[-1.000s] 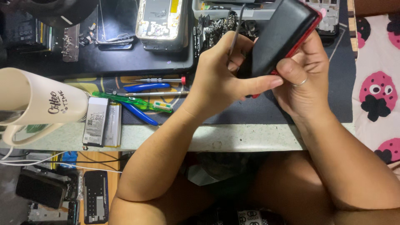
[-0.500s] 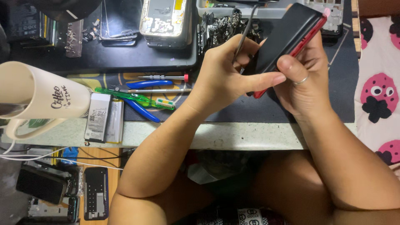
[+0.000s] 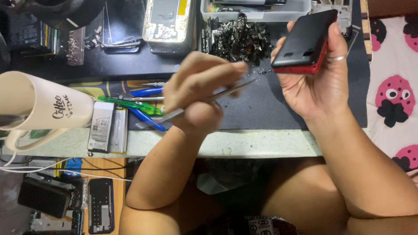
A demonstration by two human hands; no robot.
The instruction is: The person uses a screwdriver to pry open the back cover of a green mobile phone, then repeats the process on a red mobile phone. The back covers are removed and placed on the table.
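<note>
since half a second ago the left hand [image 3: 198, 93] has pulled away from the black-and-red slab-shaped phone [image 3: 305, 42] and dropped toward the desk [image 3: 261, 143], its fingers [image 3: 209, 72] pinched on thin metal tweezers [image 3: 204, 101], blurred with motion. the right hand [image 3: 320, 78] now holds the phone alone, fingers wrapped round its edges, tilted up above the dark work mat [image 3: 261, 102], likely for a clear look. a cream mug [image 3: 41, 106] and two flat silver batteries [image 3: 108, 129] lie well apart at left.
</note>
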